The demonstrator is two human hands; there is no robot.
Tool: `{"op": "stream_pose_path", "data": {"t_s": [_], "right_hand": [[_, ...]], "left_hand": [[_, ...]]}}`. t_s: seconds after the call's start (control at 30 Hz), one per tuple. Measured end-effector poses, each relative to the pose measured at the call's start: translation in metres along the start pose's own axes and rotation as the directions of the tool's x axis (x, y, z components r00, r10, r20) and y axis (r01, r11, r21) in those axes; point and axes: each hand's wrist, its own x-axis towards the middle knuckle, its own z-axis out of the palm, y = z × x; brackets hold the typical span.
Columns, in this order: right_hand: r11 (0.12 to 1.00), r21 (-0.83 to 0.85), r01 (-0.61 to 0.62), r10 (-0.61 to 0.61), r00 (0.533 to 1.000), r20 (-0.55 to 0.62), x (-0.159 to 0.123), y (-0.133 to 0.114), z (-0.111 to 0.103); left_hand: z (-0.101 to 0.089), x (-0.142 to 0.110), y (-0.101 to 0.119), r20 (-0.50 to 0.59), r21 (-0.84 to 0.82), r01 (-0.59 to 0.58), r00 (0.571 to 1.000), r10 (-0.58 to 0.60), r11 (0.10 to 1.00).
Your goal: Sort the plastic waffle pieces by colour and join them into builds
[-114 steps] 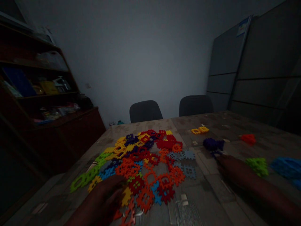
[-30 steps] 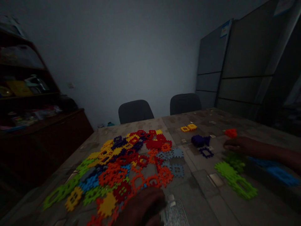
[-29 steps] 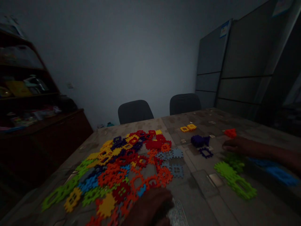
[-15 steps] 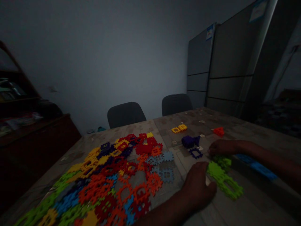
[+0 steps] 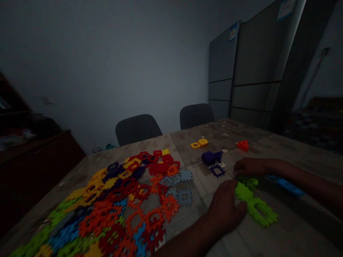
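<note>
The room is dim. My left hand [image 5: 224,207] lies on the table with its fingers curled against the near end of a row of joined green puzzle tiles [image 5: 255,207]. My right hand [image 5: 248,167] rests at the far end of the green tiles, fingers curled down; what it grips is hidden. Just beyond it lie a single purple frame tile [image 5: 217,171] and a small purple tile stack [image 5: 211,157]. A wide spread of loose coloured tiles [image 5: 128,192] covers the table to my left.
A small orange tile cluster [image 5: 243,145] and a yellow pair [image 5: 199,143] lie farther back. Blue tiles [image 5: 286,184] sit under my right forearm. Two dark chairs [image 5: 137,128] stand behind the patterned table [image 5: 289,150]; a dark cabinet [image 5: 34,157] is left, tall grey lockers [image 5: 249,71] right.
My left hand left the loose pile and crossed right to the green tiles. My right hand moved from the purple tiles to the green ones. The view has swung to the right.
</note>
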Motion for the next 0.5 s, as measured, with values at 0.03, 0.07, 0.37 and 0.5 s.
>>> {"op": "stream_pose_path", "data": {"t_s": [0.03,0.07,0.37,0.5], "right_hand": [[1.0,-0.002,0.007,-0.007,1.0,-0.002,-0.0009,0.0003,0.001],[1.0,-0.002,0.013,-0.013,1.0,-0.004,-0.0019,0.0005,0.0019],[0.999,0.021,0.037,-0.037,0.999,-0.008,-0.0062,0.0051,0.0069],[0.999,0.041,0.028,-0.028,1.0,-0.011,-0.007,0.0047,0.0091]], "left_hand": [[-0.0005,-0.0008,-0.0005,-0.001,0.0,-0.005,1.0,0.005,1.0],[-0.0013,-0.0015,-0.0007,-0.001,-0.001,-0.008,1.0,0.008,1.0],[-0.0005,0.0017,0.007,-0.01,-0.027,0.018,1.0,-0.018,0.999],[0.004,0.007,0.0063,0.004,-0.028,0.011,1.0,-0.011,1.0]]}}
